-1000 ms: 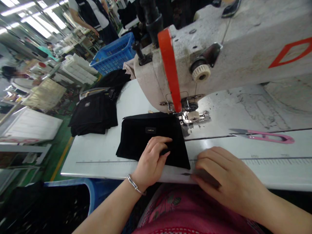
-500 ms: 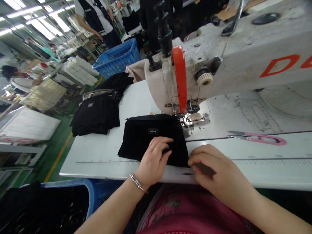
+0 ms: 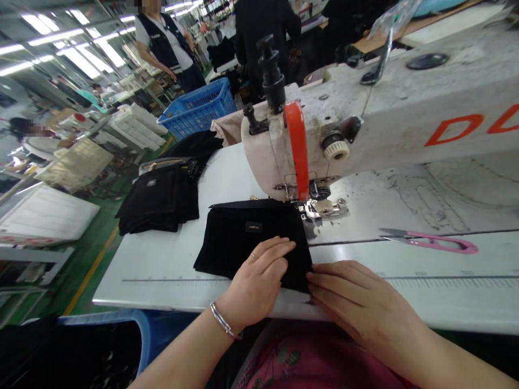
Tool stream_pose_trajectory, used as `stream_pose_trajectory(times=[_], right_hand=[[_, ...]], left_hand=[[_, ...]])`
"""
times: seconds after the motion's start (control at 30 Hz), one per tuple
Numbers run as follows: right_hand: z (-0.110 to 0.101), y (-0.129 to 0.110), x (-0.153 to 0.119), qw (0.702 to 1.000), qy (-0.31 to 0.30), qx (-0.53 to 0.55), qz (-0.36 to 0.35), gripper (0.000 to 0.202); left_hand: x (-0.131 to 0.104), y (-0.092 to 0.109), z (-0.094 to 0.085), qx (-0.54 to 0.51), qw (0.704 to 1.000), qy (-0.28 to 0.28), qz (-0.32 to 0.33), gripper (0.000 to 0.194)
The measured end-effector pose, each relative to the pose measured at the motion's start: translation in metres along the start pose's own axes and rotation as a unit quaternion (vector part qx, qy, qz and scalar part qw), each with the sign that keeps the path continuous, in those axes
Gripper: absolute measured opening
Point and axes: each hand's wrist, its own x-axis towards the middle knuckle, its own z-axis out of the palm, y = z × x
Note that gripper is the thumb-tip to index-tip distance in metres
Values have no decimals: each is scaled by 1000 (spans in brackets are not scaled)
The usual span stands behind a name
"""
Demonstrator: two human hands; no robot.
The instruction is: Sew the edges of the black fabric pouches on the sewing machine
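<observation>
Sewing table [image 3: 162,262], black fabric piece [image 3: 229,240] near its front edge

Lying just beside the presser foot [image 3: 320,208], it looks soft and light, best held at a corner. The left hand [image 3: 257,283] rests on it palm-down, fingers together, not gripping; the right hand [image 3: 351,292] sets straight fingers at its front right corner, pinching or not I can't tell.

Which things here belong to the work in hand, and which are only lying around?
In the work, it seems:
black cloth, left hand on it, right hand at its corner
sewing machine

Lying about, apparently:
pink snips
black stack
blue crate
</observation>
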Motion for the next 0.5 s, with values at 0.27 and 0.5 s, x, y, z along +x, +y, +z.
stream_pose_trajectory(times=[0.27,0.5], right_hand=[[-5,-5,6,999,-8,33,21,21],[-15,-4,12,990,-4,87,111,16]], left_hand=[[9,4,0,102,984,-135,47,23],[13,14,-3,46,992,-118,2,30]])
